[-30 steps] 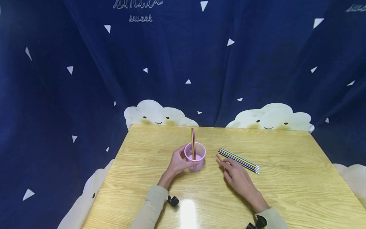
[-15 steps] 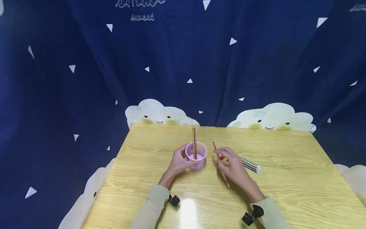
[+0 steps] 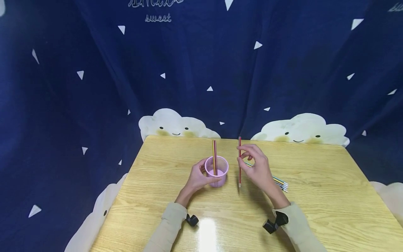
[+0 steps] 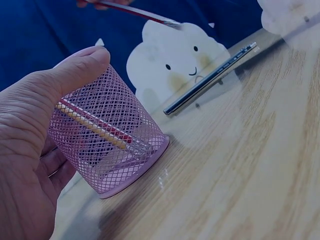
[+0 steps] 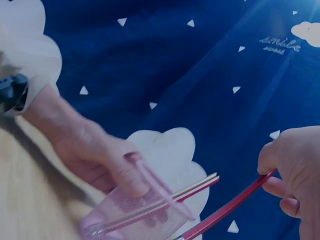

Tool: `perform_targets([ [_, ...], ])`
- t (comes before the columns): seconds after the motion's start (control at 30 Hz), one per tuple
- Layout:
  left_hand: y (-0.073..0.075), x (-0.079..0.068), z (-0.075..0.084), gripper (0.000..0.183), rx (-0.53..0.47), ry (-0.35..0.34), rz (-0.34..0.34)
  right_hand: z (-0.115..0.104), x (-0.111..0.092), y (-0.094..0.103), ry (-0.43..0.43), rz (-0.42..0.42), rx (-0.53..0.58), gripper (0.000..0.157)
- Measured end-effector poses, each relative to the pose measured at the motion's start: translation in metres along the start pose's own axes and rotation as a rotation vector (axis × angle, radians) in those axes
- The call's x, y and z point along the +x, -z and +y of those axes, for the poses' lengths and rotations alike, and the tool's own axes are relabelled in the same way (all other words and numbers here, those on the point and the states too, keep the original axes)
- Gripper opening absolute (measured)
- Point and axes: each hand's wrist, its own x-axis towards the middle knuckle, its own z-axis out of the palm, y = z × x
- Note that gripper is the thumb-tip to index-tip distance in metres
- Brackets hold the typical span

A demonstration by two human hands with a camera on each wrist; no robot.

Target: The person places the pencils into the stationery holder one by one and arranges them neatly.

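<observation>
My left hand [image 3: 199,177] grips a pink mesh pen cup [image 4: 112,130] that stands on the table, thumb on the near side by the rim. Inside the cup lean a yellow pencil and a dark red striped pencil [image 3: 215,154]. Just right of the cup, my right hand [image 3: 259,166] pinches a red pencil [image 3: 240,175] between thumb and fingers and holds it upright above the table. In the right wrist view this red pencil [image 5: 225,210] crosses in front of the cup. Several striped pencils [image 3: 280,182] lie side by side behind my right hand, which partly hides them.
The wooden table [image 3: 163,154] spreads out around both hands. Behind it hangs a dark blue curtain [image 3: 189,52] with white triangles and smiling clouds. A black wrist camera [image 3: 192,220] sits on the left sleeve, another black camera [image 3: 275,224] on the right.
My right hand has lifted the red pencil off the table beside the other pencils and turned it from slanted to upright. My left hand has stayed on the cup.
</observation>
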Motion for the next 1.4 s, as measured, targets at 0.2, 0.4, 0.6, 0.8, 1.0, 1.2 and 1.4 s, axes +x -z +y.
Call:
perform_targets([
  [0.2,0.002,0.0,0.0,0.083,-0.013,-0.008,-0.005,-0.012,0.022,-0.003,0.007,0.079,0.022,0.04],
  [0.4,0.003,0.001,-0.002,0.086,-0.019,-0.02,-0.013,-0.031,0.041,-0.011,0.071,0.123,0.065,0.035],
  [0.6,0.002,0.002,0.001,0.087,-0.031,-0.026,-0.024,-0.043,0.046,-0.022,0.078,0.141,0.06,0.033],
  [0.8,0.002,-0.004,0.027,0.082,-0.049,-0.028,-0.04,-0.015,0.037,-0.042,0.069,0.122,0.059,0.036],
  [1.0,0.002,-0.005,0.03,0.082,-0.039,-0.037,-0.029,0.019,0.02,-0.058,0.018,0.055,0.064,0.035],
  [1.2,0.001,-0.005,0.028,0.082,-0.053,-0.031,-0.03,0.032,0.014,-0.062,-0.037,-0.001,0.072,0.032],
  [1.4,0.003,-0.004,0.019,0.081,-0.045,-0.029,-0.035,0.031,0.011,-0.069,-0.081,-0.07,0.093,0.034],
])
